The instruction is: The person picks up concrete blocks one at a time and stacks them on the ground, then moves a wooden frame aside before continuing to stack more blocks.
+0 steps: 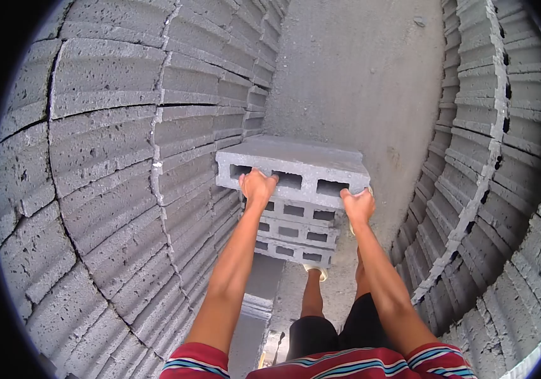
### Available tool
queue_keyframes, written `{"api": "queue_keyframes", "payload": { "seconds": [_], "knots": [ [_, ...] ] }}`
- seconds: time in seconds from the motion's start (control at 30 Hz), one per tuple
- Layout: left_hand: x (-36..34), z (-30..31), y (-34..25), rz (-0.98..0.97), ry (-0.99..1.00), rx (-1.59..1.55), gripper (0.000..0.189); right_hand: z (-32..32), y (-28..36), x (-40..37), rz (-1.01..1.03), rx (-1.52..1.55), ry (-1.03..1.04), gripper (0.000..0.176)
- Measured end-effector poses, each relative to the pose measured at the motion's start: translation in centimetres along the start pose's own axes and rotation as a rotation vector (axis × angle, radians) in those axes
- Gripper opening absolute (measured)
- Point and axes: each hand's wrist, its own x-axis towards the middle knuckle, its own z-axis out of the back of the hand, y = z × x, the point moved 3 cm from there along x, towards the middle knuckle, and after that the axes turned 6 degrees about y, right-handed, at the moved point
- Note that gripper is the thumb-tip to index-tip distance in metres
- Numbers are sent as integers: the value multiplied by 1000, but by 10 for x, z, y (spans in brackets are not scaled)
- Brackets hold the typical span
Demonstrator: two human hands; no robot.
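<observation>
A grey hollow concrete block lies flat at the top of a short stack, its three dark openings facing me. My left hand grips the near face, thumb and fingers hooked around the web between the left and middle openings. At the right end, my right hand is closed on the block's lower corner by the right opening. Beneath it sit several more hollow blocks, their openings also toward me. Parts of the fingers are hidden inside the holes and behind the block.
A tall wall of stacked blocks rises close on the left, touching distance from the stack. Another block wall curves along the right. Between them runs a dusty concrete floor. My feet stand beside the stack's base, near a lower slab.
</observation>
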Motion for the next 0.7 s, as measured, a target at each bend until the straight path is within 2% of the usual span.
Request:
{"api": "queue_keyframes", "payload": {
  "seconds": [0.03, 0.07, 0.17, 0.23, 0.27, 0.37, 0.47, 0.57, 0.6, 0.7],
  "knots": [
    [4, 1, -5, -7, -10, -5, 33, -1, 4, 6, 10, 23, -16, 49],
    [5, 3, -7, -10, -16, -6, 32, -1, 6, 8, 7, 40, -80, 40],
    [3, -2, 0, -21, -25, 4, 30, -2, 5, 7, -49, 1, -42, 41],
    [5, -2, 0, -44, -64, -3, 29, 4, 9, -3, 20, 38, -74, 46],
    [6, -1, -1, -21, -11, -40, 29, 5, 15, 1, 62, 65, -99, 48],
    [7, -4, 1, -54, -56, -28, 41, -9, 0, 9, 35, 43, -108, 47],
    [8, -8, 4, -119, -113, -54, 38, -15, -1, 9, -31, 37, -100, 45],
    [9, -8, 3, -104, -106, -24, 38, -4, 12, 4, -58, -38, -142, 44],
    [8, -6, 0, -60, -86, -13, 26, -4, 12, 4, -58, -45, -144, 44],
    [7, -3, -2, -55, -47, -42, 26, -6, 9, 11, -44, -75, -168, 46]
  ]
}}
